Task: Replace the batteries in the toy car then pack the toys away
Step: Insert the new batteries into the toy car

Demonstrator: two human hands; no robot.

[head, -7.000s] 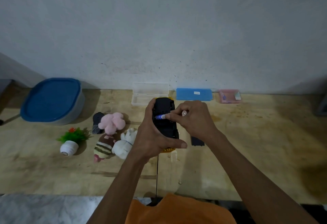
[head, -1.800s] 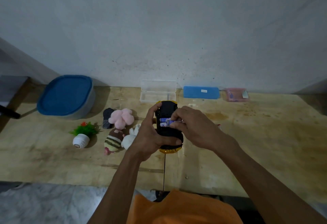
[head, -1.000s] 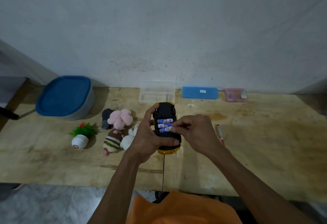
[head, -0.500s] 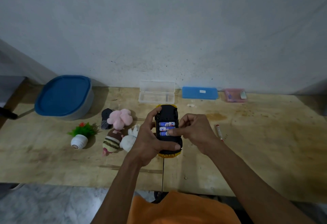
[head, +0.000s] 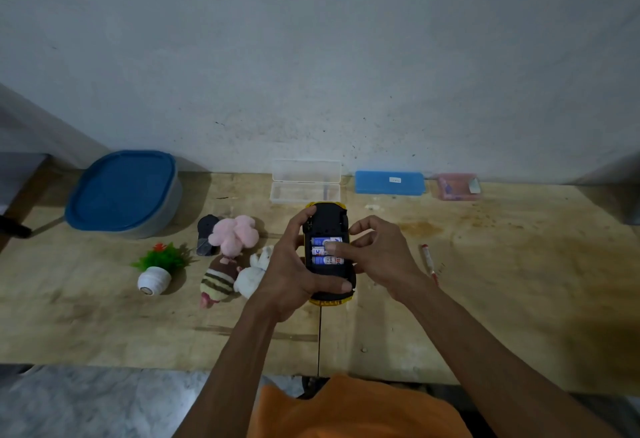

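1. The wooden tabletop [head: 485, 299] carries a blue-lidded container [head: 123, 192] at far left.
2. The toy car [head: 327, 223] is held upside down above it, between both hands.
3. The left hand [head: 294, 271] grips the car's side.
4. The right hand [head: 377, 257] presses a fingertip on the batteries [head: 320, 250] seated in the car's underside.

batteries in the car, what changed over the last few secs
The bay of the toy car went from one battery to three batteries side by side. The right hand, which pinched one earlier, now presses them with a fingertip. The left hand keeps gripping the upturned car.
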